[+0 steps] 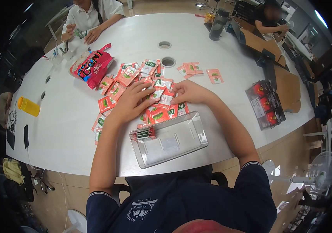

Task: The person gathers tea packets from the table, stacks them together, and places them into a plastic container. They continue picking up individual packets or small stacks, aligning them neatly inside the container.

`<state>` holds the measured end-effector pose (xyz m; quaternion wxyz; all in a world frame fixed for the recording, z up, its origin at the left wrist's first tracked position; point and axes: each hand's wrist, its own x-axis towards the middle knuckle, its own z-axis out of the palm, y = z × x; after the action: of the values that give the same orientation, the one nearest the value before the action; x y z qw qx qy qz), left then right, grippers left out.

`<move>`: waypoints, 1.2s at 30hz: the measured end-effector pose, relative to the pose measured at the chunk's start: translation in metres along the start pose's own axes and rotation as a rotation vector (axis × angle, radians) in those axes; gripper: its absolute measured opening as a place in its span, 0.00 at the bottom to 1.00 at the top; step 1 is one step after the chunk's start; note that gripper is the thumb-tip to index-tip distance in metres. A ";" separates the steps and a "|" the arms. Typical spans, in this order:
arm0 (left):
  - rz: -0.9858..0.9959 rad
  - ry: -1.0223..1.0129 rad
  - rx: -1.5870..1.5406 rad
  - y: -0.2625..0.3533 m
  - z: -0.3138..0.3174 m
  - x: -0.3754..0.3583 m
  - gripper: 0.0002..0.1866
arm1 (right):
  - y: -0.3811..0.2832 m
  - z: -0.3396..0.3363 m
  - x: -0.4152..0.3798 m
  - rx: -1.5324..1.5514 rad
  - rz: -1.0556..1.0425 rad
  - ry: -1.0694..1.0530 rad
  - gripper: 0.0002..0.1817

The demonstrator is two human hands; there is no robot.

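Note:
Red and white tea sachets [128, 75] with green "Cozy" labels lie heaped in the middle of the white table [65, 128]. Over the heap's left part is my left hand [135, 99], its fingers spread and resting on sachets. My right hand [191, 92] is at the heap's right edge, thumb and fingers closed on the edge of a sachet [166, 98]. Between my forearms stands a clear plastic tray [187, 140]. Several sachets [144, 134] stand on edge in a row at its far left corner.
A red snack bag [96, 66] lies beyond the heap, left. Loose sachets [192, 69] lie to the right, near a clear pack of red items [265, 104]. A yellow bottle [28, 106], phone [26, 136] and dark tumbler [218, 25] are farther out. People sit across the table.

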<state>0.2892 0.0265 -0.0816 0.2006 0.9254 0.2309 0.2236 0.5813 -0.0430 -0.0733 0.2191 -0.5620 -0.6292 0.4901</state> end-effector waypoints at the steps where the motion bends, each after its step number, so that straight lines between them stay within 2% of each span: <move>1: 0.000 0.007 -0.003 -0.003 0.001 -0.001 0.24 | -0.003 -0.002 -0.002 0.020 0.013 -0.013 0.16; 4: -0.008 0.008 -0.028 -0.004 0.002 -0.001 0.21 | -0.006 -0.006 -0.007 0.219 0.050 0.035 0.14; 10: 0.000 0.025 -0.027 0.006 -0.001 0.000 0.20 | -0.013 -0.006 -0.012 0.125 0.043 0.168 0.15; 13: 0.045 0.030 0.006 0.006 0.003 -0.003 0.22 | 0.009 0.008 0.000 0.029 -0.072 0.194 0.16; 14: 0.079 0.047 0.037 0.001 0.003 -0.001 0.23 | 0.014 0.011 0.004 0.084 -0.101 0.160 0.18; 16: 0.054 0.028 0.006 -0.002 0.004 -0.001 0.26 | 0.001 0.013 0.000 0.038 -0.080 0.170 0.16; 23: 0.052 0.037 -0.023 0.001 0.001 -0.002 0.28 | 0.035 0.010 0.014 0.238 -0.200 0.229 0.19; 26: 0.032 0.021 -0.026 0.007 -0.003 -0.002 0.29 | 0.000 0.000 -0.009 0.283 -0.023 0.280 0.17; 29: 0.031 0.015 -0.023 0.007 -0.005 -0.002 0.29 | -0.012 -0.013 -0.020 0.316 0.042 0.270 0.15; 31: 0.043 0.021 -0.031 0.005 -0.006 -0.002 0.30 | -0.009 -0.022 -0.023 0.332 -0.012 0.306 0.14; 33: 0.030 0.060 -0.183 0.007 -0.013 0.002 0.30 | -0.010 -0.032 -0.024 0.349 -0.100 0.330 0.13; 36: -0.042 0.064 -0.438 0.026 -0.038 0.020 0.31 | -0.054 -0.048 -0.040 0.390 -0.213 0.347 0.12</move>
<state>0.2943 0.0262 -0.0316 0.3940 0.8472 0.2025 0.2934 0.6055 -0.0564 0.0048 0.4780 -0.5154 -0.5317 0.4724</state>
